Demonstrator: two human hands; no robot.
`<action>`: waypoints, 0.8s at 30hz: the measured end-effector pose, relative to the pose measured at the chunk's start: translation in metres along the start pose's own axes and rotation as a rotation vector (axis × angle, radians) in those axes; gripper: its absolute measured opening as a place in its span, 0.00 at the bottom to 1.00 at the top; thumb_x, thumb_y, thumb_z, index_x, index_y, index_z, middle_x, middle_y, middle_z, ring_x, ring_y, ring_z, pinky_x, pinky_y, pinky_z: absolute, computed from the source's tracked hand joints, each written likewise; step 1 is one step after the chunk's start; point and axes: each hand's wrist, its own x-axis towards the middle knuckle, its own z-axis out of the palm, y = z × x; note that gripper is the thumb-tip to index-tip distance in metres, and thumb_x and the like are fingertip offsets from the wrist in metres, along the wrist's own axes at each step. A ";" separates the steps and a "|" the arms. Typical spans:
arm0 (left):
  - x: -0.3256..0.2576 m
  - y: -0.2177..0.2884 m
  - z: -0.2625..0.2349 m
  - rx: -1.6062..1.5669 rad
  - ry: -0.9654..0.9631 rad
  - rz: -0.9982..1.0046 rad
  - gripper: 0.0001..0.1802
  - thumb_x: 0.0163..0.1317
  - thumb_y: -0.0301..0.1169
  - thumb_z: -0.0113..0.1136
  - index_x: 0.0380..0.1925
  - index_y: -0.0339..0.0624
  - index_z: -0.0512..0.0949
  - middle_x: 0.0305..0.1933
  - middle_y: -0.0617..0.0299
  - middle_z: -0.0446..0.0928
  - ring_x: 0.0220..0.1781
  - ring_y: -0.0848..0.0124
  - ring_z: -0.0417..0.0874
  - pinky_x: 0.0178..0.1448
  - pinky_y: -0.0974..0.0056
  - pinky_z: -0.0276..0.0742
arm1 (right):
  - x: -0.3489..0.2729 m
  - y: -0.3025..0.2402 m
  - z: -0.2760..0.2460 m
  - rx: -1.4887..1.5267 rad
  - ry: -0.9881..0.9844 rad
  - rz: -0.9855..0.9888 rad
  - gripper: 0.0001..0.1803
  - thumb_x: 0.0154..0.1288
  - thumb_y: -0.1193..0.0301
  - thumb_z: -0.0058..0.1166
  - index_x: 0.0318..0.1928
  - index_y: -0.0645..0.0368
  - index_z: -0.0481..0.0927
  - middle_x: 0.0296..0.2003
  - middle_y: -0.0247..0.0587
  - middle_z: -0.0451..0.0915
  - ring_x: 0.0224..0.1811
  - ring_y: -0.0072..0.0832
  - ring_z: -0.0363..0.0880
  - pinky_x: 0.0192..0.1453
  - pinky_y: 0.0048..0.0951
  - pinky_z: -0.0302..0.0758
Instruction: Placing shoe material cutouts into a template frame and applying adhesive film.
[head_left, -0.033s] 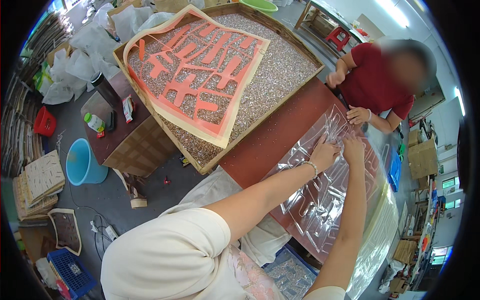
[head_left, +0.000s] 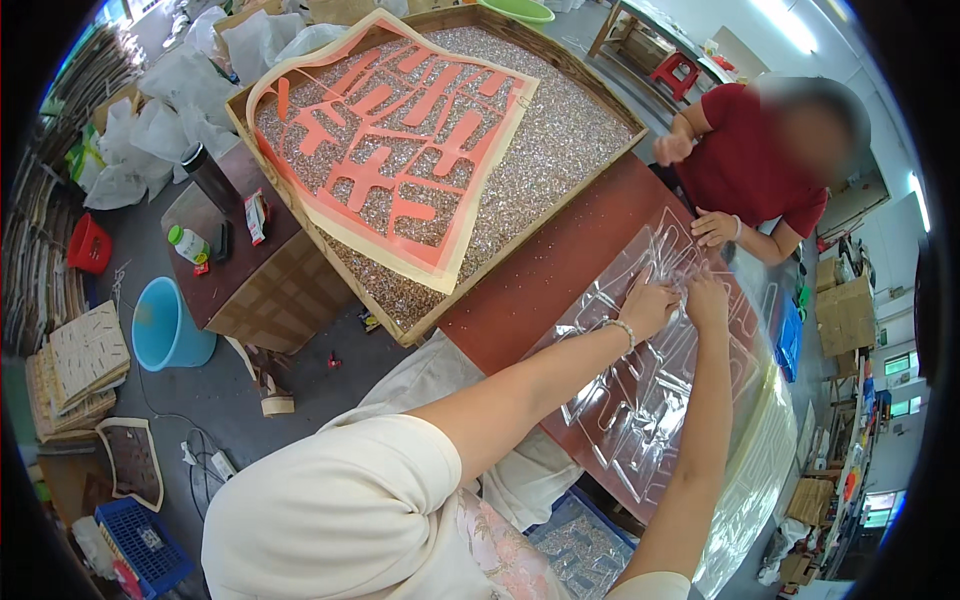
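A clear plastic sheet with cut or moulded outlines of rounded strips lies over the reddish-brown table. Toward its far end, my left hand, with a beaded bracelet at the wrist, has its fingers closed on the film. Close beside it on the right, my right hand is bent down onto the same film, fingertips drawn together. The plastic is bunched and shiny between the two hands, and my fingertips are partly hidden there. Across the table, a co-worker's hand rests near the sheet's far edge.
A wooden tray of glittering granules stands at the back left, a red stencil with a cream border over it. More clear film hangs over the right edge. At left are a bottle-topped box and a blue bucket.
The co-worker's raised hand has shifted slightly. Glints on the plastic sheet differ a little, while both my hands stay at nearly the same spot.
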 end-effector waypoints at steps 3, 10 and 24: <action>-0.001 0.005 -0.003 0.012 -0.045 0.006 0.13 0.61 0.33 0.52 0.42 0.48 0.83 0.47 0.65 0.81 0.60 0.70 0.74 0.72 0.47 0.49 | -0.029 -0.001 0.009 0.098 0.100 0.012 0.16 0.58 0.72 0.49 0.48 0.56 0.76 0.49 0.41 0.78 0.63 0.38 0.68 0.58 0.49 0.68; -0.021 -0.004 0.003 0.140 -0.182 0.090 0.14 0.61 0.35 0.51 0.43 0.53 0.83 0.52 0.64 0.80 0.62 0.67 0.73 0.73 0.45 0.48 | -0.074 -0.045 0.041 0.287 0.278 0.218 0.20 0.64 0.72 0.42 0.56 0.57 0.73 0.55 0.41 0.74 0.64 0.39 0.67 0.56 0.41 0.73; -0.075 -0.005 -0.047 -0.115 -0.249 0.142 0.11 0.57 0.33 0.56 0.37 0.47 0.85 0.50 0.57 0.80 0.58 0.60 0.76 0.66 0.53 0.65 | -0.139 -0.109 -0.008 0.259 0.128 0.284 0.23 0.62 0.73 0.42 0.59 0.58 0.69 0.57 0.41 0.73 0.65 0.34 0.65 0.57 0.44 0.71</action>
